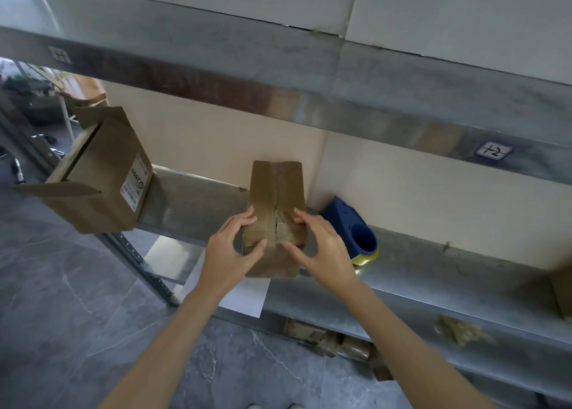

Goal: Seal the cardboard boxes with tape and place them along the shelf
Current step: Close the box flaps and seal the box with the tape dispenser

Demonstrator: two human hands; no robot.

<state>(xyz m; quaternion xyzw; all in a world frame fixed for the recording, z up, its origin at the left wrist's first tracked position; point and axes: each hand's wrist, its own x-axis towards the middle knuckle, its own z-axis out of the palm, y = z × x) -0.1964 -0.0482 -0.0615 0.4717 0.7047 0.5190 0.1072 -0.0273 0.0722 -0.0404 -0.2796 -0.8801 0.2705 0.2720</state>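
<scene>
Head: left hand (230, 250), right hand (323, 253) round box (276, 182)

Shelf (433, 284) holds open box (102, 176) left, closed box (275, 191) middle (tape dispenser (343, 216) beside, right).

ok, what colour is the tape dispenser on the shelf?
Dark blue tape dispenser, yellowish tape roll at its near end. Head view.

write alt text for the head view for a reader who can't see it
A left hand and right hand grip a closed cardboard box, its top seam taped, on a metal shelf. A blue tape dispenser lies just right of it, and an open box with loose flaps sits tilted at the shelf's left end.
</scene>
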